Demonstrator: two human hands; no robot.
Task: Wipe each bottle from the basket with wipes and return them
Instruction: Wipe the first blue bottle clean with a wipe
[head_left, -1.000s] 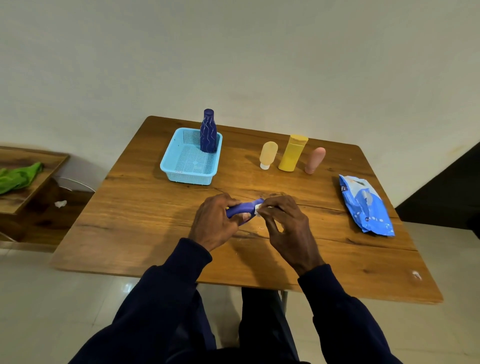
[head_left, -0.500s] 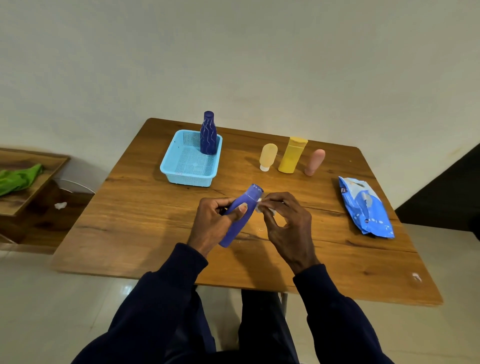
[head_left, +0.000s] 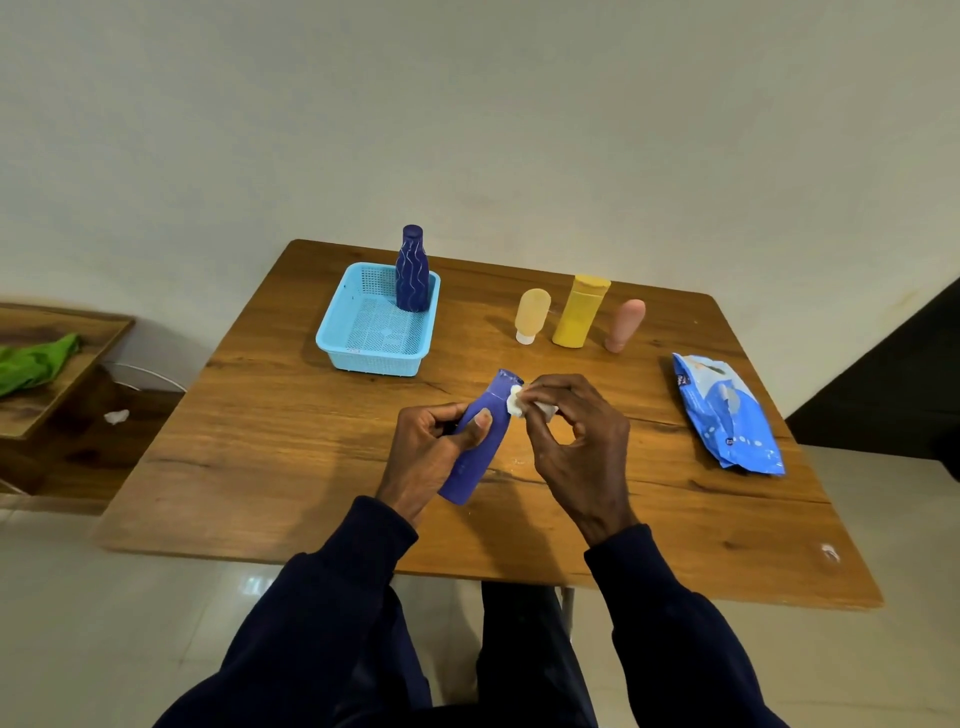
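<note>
five bottles (head_left: 475, 447) (head_left: 413, 275) (head_left: 531, 314) (head_left: 579, 312) (head_left: 623, 325), one basket (head_left: 332, 338), one wipe (head_left: 515, 402)

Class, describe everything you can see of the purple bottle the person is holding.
The purple bottle is slim, smooth and plastic-looking, violet-blue, narrowing near its top. It is tilted, top pointing away, over the table. The left hand grips its middle, thumb across the front; the right hand pinches a white wipe against its neck.

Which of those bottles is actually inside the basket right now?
The dark blue bottle with wavy lines, standing upright in the light blue basket; the rest are all outside it.
</note>
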